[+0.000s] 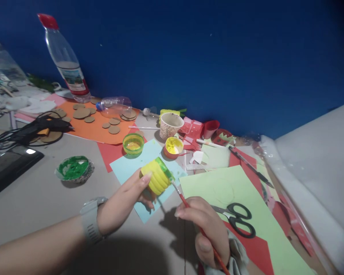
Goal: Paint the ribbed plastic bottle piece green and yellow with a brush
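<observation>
My left hand [134,193] is closed round a ridged yellow cup-like piece [154,178], tilted on its side, with a green band along its rim. In my right hand [205,223] is a red-handled paintbrush [186,202], and its tip touches the green rim. Below the yellow piece lies a light blue sheet of paper [123,170]. Green paint [74,167] fills a small dish to the left. Just beyond my hands stand a small red cup with yellow paint [172,147] and a greenish-yellow clear cup [133,145].
Black-handled scissors [239,219] lie on pale green paper [263,229] at the right. A paper cup [170,126] stands behind the paint. Cardboard discs [81,112] lie on orange paper by an upright plastic bottle [70,72]. Black cables [25,131] are at the left. A blue wall [189,57] rises behind.
</observation>
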A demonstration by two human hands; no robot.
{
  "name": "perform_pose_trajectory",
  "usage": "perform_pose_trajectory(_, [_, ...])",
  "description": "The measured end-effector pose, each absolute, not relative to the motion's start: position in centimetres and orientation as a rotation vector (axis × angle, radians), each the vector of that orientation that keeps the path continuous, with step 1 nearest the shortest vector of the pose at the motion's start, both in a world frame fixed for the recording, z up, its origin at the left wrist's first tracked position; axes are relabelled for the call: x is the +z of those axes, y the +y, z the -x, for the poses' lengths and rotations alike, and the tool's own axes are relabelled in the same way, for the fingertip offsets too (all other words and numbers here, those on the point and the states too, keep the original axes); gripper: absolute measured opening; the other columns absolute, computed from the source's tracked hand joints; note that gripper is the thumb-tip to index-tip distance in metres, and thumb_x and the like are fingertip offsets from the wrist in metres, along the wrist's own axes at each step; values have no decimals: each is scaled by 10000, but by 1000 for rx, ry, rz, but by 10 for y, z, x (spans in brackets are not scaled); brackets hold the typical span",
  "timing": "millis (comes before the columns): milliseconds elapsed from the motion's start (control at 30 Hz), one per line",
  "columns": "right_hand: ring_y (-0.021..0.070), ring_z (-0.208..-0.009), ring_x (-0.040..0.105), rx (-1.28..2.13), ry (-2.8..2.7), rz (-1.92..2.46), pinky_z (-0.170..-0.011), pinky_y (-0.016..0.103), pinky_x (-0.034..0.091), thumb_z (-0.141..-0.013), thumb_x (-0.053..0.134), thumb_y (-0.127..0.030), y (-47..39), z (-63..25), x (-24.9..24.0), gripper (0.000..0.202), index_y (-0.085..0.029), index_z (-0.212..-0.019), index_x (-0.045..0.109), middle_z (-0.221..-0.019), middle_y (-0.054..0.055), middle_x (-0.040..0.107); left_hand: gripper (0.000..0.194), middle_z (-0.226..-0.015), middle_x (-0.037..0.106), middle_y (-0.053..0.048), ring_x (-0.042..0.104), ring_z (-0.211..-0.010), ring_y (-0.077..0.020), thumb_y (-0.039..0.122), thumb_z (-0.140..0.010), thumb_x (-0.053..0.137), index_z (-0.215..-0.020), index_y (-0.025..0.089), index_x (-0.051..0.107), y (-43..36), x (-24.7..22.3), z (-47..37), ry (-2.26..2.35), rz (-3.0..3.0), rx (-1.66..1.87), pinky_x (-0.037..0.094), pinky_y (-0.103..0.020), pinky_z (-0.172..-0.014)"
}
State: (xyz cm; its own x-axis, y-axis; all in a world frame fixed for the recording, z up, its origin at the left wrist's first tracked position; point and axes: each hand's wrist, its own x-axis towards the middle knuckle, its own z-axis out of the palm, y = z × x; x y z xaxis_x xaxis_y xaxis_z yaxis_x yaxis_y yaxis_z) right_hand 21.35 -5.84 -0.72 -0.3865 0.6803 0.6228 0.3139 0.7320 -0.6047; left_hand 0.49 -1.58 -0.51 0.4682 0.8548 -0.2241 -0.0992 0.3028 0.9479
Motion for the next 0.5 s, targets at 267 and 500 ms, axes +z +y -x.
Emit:
perform_pose_trajectory(267, [181,-809,600,497,-1985,776,-708,284,519,-994,357,-426,-59,-213,-2,370,-162,-1123,581,-882,77,616,365,-883,523,-46,514,-775,-179,477,-966,327,-1057,180,519,-13,-7,-6,860,-1011,769,524,-335,-666])
perform_pose_trajectory(500, [181,-795,589,498,-1992,766,-688,279,513,-995,344,-428,-58,-214,-4,382,-154,-1123,577,-874,79,611,406,-825,539,-44,511,-719,-163,534,-921,401,-995,160,540,-12,-5,-7,854,-898,791,515,-301,-631])
